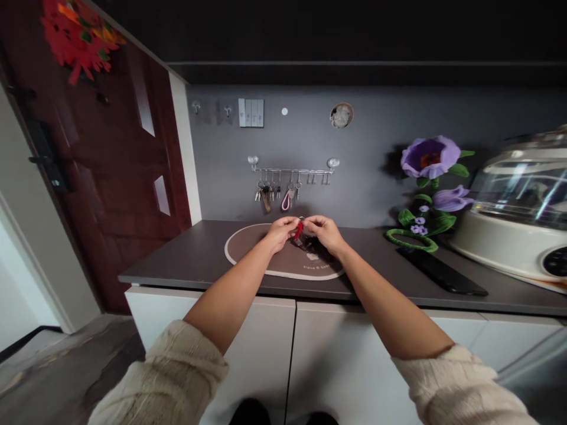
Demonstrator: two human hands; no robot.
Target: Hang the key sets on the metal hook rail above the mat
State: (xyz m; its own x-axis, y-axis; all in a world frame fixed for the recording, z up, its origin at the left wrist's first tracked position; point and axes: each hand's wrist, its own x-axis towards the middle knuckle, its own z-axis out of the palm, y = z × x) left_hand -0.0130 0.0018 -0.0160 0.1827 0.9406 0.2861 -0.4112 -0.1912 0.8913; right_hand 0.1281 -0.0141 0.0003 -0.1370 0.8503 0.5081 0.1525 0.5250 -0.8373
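Observation:
Over the brown oval mat [248, 251], my left hand [282, 231] and my right hand [325, 231] meet at a bunch of keys [302, 241] with a red tag or strap [299, 230]. Both hands pinch it near its metal ring, fingers closed. Below the fingers the keys hang down; their lower part is dark and partly lost in shadow. Behind the hands, a hook rail [292, 171] on the wall carries several key bunches [266, 192], one with a pink loop [286, 201]. Hooks at the rail's right end bear nothing.
To the right lie a black phone-like slab [443, 274] and purple flowers [429, 158] in a green ring stand. A large white appliance [500, 227] with a clear cover stands at far right. A dark cabinet [354, 35] overhangs the counter; a red-brown door [115, 177] is at left.

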